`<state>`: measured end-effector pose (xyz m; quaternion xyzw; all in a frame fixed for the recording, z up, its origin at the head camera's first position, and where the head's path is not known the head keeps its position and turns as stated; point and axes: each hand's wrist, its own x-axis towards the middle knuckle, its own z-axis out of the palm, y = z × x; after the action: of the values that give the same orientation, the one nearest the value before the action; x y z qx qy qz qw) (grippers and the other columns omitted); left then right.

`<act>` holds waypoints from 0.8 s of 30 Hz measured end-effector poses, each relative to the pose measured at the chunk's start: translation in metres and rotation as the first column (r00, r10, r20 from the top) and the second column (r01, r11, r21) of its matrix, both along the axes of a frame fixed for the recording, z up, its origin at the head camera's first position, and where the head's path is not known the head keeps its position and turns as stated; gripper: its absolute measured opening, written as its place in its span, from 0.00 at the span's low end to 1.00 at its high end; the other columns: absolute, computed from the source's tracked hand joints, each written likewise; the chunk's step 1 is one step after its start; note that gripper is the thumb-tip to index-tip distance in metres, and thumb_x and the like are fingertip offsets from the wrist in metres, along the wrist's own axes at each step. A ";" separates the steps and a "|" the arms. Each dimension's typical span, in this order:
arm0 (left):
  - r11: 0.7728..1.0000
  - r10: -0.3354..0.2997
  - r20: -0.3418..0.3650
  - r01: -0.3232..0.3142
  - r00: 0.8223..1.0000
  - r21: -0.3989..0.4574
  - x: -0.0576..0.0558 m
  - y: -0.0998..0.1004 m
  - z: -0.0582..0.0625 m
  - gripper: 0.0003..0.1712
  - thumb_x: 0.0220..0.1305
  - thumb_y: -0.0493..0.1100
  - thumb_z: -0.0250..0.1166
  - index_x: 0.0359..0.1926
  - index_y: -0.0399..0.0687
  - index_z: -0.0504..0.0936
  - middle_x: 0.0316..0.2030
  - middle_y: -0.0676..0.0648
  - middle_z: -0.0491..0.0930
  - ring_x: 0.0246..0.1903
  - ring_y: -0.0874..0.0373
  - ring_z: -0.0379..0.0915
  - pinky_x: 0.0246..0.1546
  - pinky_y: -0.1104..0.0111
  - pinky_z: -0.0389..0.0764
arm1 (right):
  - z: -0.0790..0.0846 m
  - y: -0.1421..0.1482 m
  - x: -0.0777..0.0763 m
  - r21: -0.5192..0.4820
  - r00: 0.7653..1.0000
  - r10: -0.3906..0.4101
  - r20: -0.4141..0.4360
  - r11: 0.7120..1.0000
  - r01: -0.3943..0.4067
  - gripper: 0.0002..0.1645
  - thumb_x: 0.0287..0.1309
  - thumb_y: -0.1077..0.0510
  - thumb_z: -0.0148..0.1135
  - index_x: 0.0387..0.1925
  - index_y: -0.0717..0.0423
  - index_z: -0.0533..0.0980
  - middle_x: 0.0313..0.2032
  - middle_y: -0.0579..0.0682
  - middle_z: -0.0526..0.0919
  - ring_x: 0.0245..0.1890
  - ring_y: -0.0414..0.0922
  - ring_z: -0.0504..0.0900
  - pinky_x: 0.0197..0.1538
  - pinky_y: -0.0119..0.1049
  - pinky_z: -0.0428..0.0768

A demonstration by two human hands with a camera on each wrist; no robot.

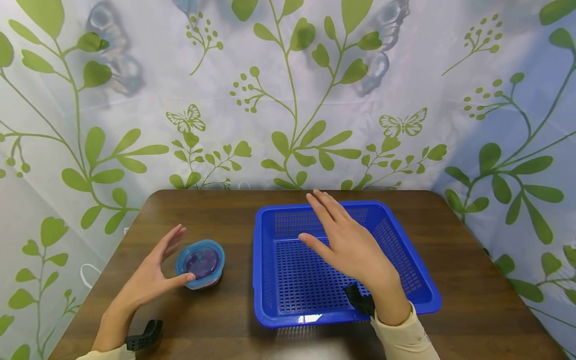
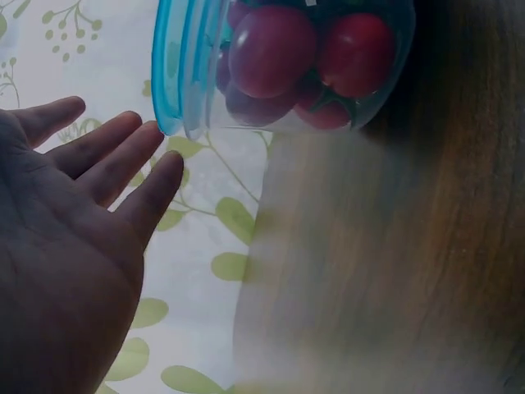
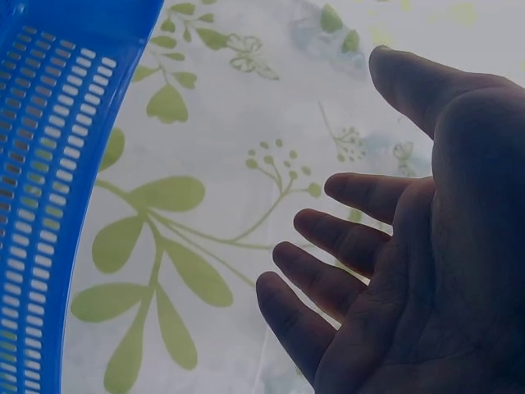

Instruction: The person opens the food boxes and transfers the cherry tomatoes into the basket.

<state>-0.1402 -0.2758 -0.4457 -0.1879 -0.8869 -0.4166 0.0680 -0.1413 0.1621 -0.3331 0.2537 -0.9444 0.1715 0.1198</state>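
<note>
And here the action is all to the left of the blue basket (image 1: 258, 255): the left hand (image 1: 152, 274) frames a clear container (image 1: 200, 264) on the desk (image 1: 229, 212), just beyond the basket's left side and well apart from its rim. Its fingers (image 2: 146, 193) are spread and nearly straight, released, with no grip made! The thumb (image 1: 181, 281) comes right up to the lid (image 2: 169, 74), though whether skin meets plastic there, nobody could swear from these angles.

Over to the basket itself, and the right hand (image 1: 352, 245) hangs in the air above it, palm flat, fingers (image 3: 349, 238) loose and straight, nothing in their grasp. In the right wrist view those fingers stand clear of the basket's wall.

So how does it stand? Early going, by the look of it! The container sits upright outside the basket, its blue lid on, and through its side show round red fruits (image 2: 273, 51) (tomatoes, surely, with that green stalk star on one of them). Neither the container nor its load is inside the basket, and neither hand carries anything. The one thing that can be called done is the approach: the left fingers are placed around the container, on the side away from the basket. Judging from that, the actual grip is not yet made, and practically all the handling is left to do.
</note>
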 end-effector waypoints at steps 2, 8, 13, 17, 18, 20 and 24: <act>1.000 -0.018 0.019 0.018 1.000 0.004 -0.002 0.000 -0.002 0.67 0.52 0.40 0.81 0.82 0.66 0.46 0.77 0.40 0.60 0.69 0.33 0.65 0.61 0.88 0.60 | 0.000 -0.004 0.001 -0.001 1.000 0.008 0.000 1.000 -0.008 0.49 0.73 0.29 0.49 0.83 0.43 0.47 0.82 0.46 0.49 0.81 0.49 0.51 0.61 0.54 0.79; 0.997 -0.071 0.049 0.071 0.996 0.019 -0.006 0.001 -0.009 0.68 0.50 0.41 0.82 0.82 0.63 0.46 0.77 0.40 0.60 0.73 0.45 0.61 0.62 0.88 0.58 | -0.002 -0.015 0.003 0.008 0.999 0.033 -0.014 0.999 -0.033 0.48 0.73 0.30 0.49 0.83 0.44 0.47 0.82 0.46 0.50 0.81 0.47 0.52 0.58 0.51 0.81; 0.995 -0.089 0.054 0.086 0.995 0.040 -0.005 0.002 -0.013 0.69 0.47 0.41 0.84 0.82 0.62 0.47 0.77 0.40 0.60 0.73 0.72 0.56 0.63 0.89 0.56 | -0.002 -0.024 0.003 0.016 0.998 0.056 -0.017 0.998 -0.056 0.48 0.73 0.29 0.48 0.83 0.45 0.48 0.82 0.47 0.51 0.81 0.47 0.53 0.64 0.52 0.77; 0.995 -0.087 0.059 0.084 0.994 0.047 -0.006 0.002 -0.015 0.70 0.46 0.41 0.85 0.82 0.60 0.48 0.77 0.37 0.60 0.72 0.75 0.54 0.63 0.89 0.55 | 0.000 -0.029 0.005 0.018 0.998 0.059 0.004 0.998 -0.059 0.48 0.73 0.29 0.48 0.83 0.44 0.48 0.82 0.47 0.51 0.80 0.47 0.53 0.66 0.52 0.76; 0.996 -0.085 0.062 0.083 0.994 0.045 -0.006 0.002 -0.016 0.71 0.45 0.42 0.85 0.82 0.59 0.48 0.77 0.36 0.59 0.72 0.74 0.54 0.63 0.89 0.55 | 0.000 -0.031 0.005 0.018 0.998 0.059 0.008 0.998 -0.059 0.48 0.73 0.28 0.47 0.83 0.43 0.48 0.82 0.46 0.50 0.80 0.47 0.53 0.65 0.52 0.76; 0.996 -0.083 0.072 0.080 0.994 0.041 -0.006 0.001 -0.017 0.71 0.44 0.43 0.86 0.82 0.60 0.48 0.77 0.35 0.59 0.74 0.69 0.54 0.63 0.90 0.54 | 0.000 -0.033 0.007 0.016 0.998 0.061 0.015 0.998 -0.062 0.48 0.73 0.28 0.48 0.83 0.43 0.48 0.82 0.46 0.50 0.80 0.47 0.53 0.66 0.52 0.76; 0.996 -0.083 0.090 0.081 0.993 0.027 -0.008 0.000 -0.021 0.72 0.43 0.44 0.86 0.82 0.60 0.48 0.77 0.35 0.58 0.75 0.49 0.55 0.62 0.90 0.53 | 0.001 -0.037 0.009 0.014 0.998 0.065 0.026 0.998 -0.065 0.48 0.73 0.28 0.48 0.83 0.43 0.48 0.82 0.46 0.50 0.80 0.46 0.54 0.67 0.52 0.75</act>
<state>-0.1478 -0.2754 -0.4667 -0.2041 -0.8756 -0.4375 0.0127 -0.1325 0.1252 -0.3325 0.2829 -0.9383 0.1716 0.1002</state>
